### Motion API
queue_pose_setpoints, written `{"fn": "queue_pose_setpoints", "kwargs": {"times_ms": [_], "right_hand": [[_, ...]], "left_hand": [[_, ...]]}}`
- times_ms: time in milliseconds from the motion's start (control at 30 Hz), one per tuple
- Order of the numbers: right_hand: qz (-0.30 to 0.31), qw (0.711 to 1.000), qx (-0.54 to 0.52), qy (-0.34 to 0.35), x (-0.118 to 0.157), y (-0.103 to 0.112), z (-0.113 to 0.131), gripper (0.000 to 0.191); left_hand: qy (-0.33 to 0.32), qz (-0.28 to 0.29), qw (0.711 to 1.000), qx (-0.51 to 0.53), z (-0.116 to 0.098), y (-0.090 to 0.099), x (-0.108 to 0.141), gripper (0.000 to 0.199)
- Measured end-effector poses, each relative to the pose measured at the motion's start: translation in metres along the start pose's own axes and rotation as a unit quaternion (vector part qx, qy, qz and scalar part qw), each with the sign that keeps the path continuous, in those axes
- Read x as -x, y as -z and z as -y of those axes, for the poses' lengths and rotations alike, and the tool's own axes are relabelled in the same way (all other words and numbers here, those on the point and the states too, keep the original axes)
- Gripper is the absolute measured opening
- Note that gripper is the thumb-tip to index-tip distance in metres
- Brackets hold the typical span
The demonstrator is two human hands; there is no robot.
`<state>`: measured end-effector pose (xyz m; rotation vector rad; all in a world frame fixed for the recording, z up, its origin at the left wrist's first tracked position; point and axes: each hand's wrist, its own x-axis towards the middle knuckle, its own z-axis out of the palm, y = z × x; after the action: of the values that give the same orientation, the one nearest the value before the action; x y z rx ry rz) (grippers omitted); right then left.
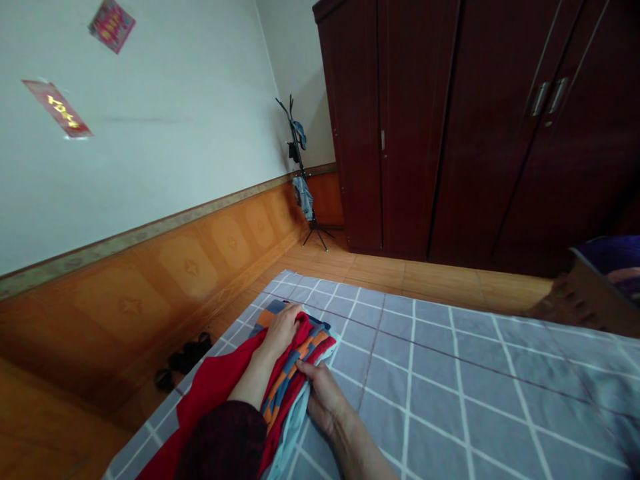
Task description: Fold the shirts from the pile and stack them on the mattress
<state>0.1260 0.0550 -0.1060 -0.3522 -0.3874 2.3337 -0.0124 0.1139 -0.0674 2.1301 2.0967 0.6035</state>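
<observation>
A red garment (215,380) lies spread over the left edge of the bed, beside a stack of folded clothes (295,367) in orange, blue, red and pale blue. My left hand (281,330) is closed on the red cloth at the top of the stack, its fingertips partly hidden in the folds. Against the stack's right side, my right hand (323,397) has its thumb on top of the layers and its fingers tucked around their edge, gripping the folded clothes.
The bed has a grey checked sheet (440,373). Black shoes (185,360) stand on the floor at left. Farther back are a coat rack (301,167) with caps and cloth, and a dark red wardrobe (405,133). A cardboard box (580,293) is at right.
</observation>
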Motion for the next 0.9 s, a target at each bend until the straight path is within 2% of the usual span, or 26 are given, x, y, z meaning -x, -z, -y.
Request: {"fn": "queue_pose_setpoints", "kwargs": {"times_ms": [267, 567, 900], "right_hand": [[-0.001, 1.000, -0.004, 0.006, -0.003, 0.005, -0.003, 0.034], [0.011, 1.000, -0.003, -0.001, 0.002, -0.002, 0.002, 0.038], [0.012, 1.000, 0.000, 0.000, 0.001, -0.002, 0.002, 0.037]], "left_hand": [[0.008, -0.021, 1.000, 0.014, -0.001, 0.001, 0.002, 0.024], [0.015, -0.049, 0.998, 0.048, 0.003, 0.005, 0.010, 0.020], [-0.007, -0.016, 0.998, 0.063, 0.002, 0.012, 0.016, 0.016]]}}
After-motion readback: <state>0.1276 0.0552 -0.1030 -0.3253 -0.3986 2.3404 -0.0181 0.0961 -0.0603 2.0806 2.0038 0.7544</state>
